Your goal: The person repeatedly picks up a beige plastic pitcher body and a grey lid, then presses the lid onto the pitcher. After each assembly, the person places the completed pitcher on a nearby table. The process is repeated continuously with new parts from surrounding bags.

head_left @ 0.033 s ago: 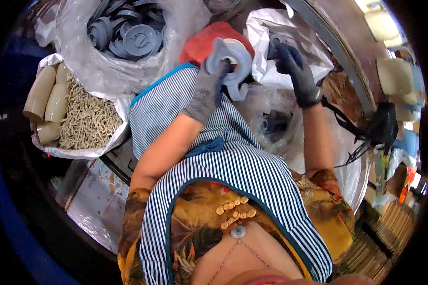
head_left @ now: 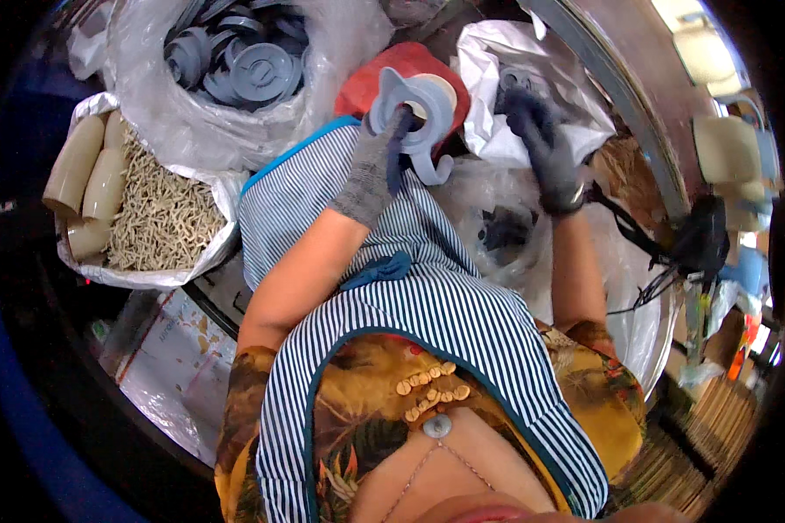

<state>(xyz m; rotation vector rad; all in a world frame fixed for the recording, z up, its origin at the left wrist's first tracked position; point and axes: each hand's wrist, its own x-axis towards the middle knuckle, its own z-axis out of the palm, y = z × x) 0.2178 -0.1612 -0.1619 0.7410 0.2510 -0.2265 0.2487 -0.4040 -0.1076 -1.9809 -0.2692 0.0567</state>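
My left hand (head_left: 382, 155), in a grey knit glove with dark fingers, grips a grey plastic ring-shaped part (head_left: 440, 103) with a pointed spout and a curved hook-like handle. Its thumb reaches into the ring's opening. Behind that part lies a red rounded bundle (head_left: 410, 59). My right hand (head_left: 545, 144), gloved alike, is over a white sack (head_left: 488, 118) at the upper right, its fingertips beside small grey plastic pieces (head_left: 516, 77). Motion blurs its fingers, so whether they hold a piece does not show.
Grey round lids (head_left: 262, 73) fill a clear plastic bag at upper left. Below it, a white sack (head_left: 161, 277) holds short beige pieces (head_left: 161, 213) and beige cups (head_left: 77, 166). Dark pieces (head_left: 506, 228) sit in clear plastic below my right hand. A metal edge (head_left: 615, 96) runs along the right.
My right hand has drawn slightly down and nearer to me, and its fingers have shifted over the white sack. The grey ring part in my left hand has turned a little.
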